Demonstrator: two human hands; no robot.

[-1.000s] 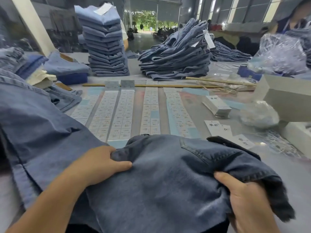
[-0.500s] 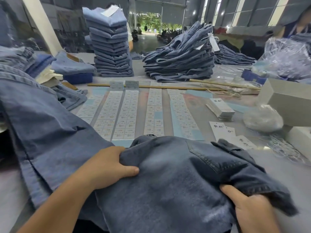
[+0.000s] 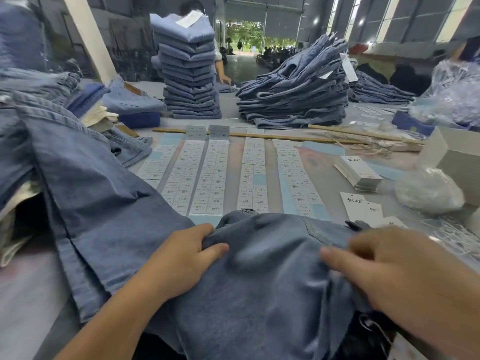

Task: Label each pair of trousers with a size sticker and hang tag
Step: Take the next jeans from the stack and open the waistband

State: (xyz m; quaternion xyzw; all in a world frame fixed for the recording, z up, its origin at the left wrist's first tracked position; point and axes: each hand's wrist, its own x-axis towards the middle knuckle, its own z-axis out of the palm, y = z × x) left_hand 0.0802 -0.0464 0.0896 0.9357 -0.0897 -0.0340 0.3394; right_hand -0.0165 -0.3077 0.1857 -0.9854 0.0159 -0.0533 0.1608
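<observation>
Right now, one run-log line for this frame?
step: laying out trousers | left hand: grips waist edge | right hand: on fabric, blurred | sticker sheets: untouched | hang tags: stacked right

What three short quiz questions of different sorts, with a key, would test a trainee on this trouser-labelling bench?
1. True or false: the left hand grips the trousers lying at the near edge of the table.
2. Multiple choice: where is the stack of hang tags? A) on top of the tall pile of folded trousers; B) on the table, right of the sticker sheets; C) in the right hand.
3. Fill in: the right hand is over the ______.

Key: 1 true; 2 B; 3 trousers.
</observation>
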